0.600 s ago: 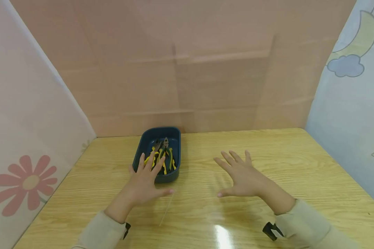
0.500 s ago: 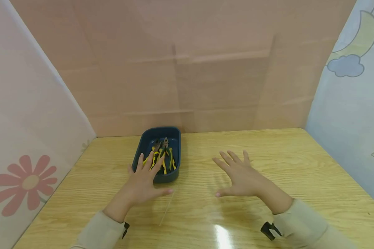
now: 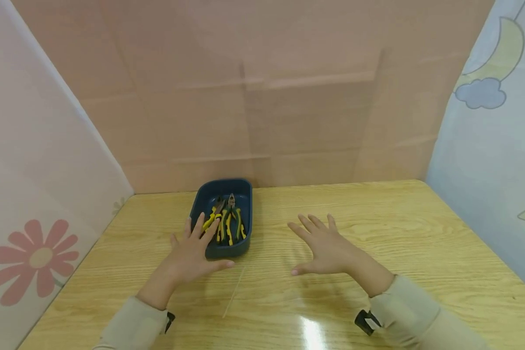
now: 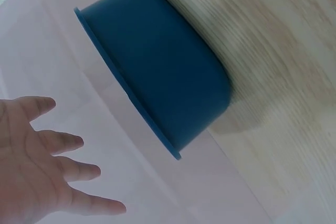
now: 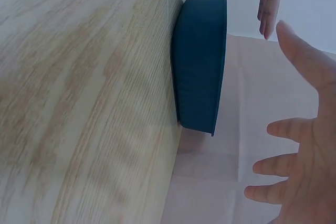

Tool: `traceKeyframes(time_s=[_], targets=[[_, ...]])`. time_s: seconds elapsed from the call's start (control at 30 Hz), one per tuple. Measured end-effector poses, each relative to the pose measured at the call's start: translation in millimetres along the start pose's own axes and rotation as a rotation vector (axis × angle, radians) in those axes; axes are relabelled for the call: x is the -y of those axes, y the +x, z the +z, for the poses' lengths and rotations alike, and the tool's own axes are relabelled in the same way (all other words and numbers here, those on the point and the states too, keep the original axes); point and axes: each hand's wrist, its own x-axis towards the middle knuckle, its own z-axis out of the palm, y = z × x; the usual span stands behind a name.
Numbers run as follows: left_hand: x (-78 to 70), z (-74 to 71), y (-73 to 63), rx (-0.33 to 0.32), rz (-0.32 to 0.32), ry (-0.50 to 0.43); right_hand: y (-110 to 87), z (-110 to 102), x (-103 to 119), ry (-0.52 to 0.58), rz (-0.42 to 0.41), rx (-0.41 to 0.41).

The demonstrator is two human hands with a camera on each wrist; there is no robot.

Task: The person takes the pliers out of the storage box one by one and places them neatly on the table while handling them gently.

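Pliers (image 3: 229, 229) sit in the blue bin (image 3: 229, 251), left hand (image 3: 188, 258) hovers close by, right hand (image 3: 327, 250) well apart to the right, both splayed and empty; reads as pre-contact, so the next move probably calls for dipping one hand inside.
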Motion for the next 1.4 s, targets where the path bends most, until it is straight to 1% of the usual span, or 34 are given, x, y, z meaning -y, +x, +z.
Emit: traceKeyframes(time_s=[0.23, 0.47, 0.67, 0.77, 1.07, 1.4], targets=[[5.1, 1.2, 2.6, 0.003, -0.018, -0.017, 5.8, 6, 2, 0.03, -0.006, 0.003], [9.4, 5.5, 6.7, 0.022, -0.042, -0.036, 13.2, 12, 5, 0.046, -0.012, 0.014], [14.5, 8.6, 10.0, 0.018, -0.056, -0.057, 18.4, 14, 10, 0.15, -0.003, 0.038], [17.6, 10.2, 11.3, 0.013, -0.06, -0.066, 21.2, 15, 12, 0.186, 0.007, 0.057], [24.6, 13.6, 13.7, 0.018, -0.081, -0.108, 29.9, 19, 18, 0.232, 0.013, 0.073], [31.3, 16.8, 14.3, 0.015, -0.095, -0.104, 41.2, 25, 21, 0.267, 0.013, 0.062]])
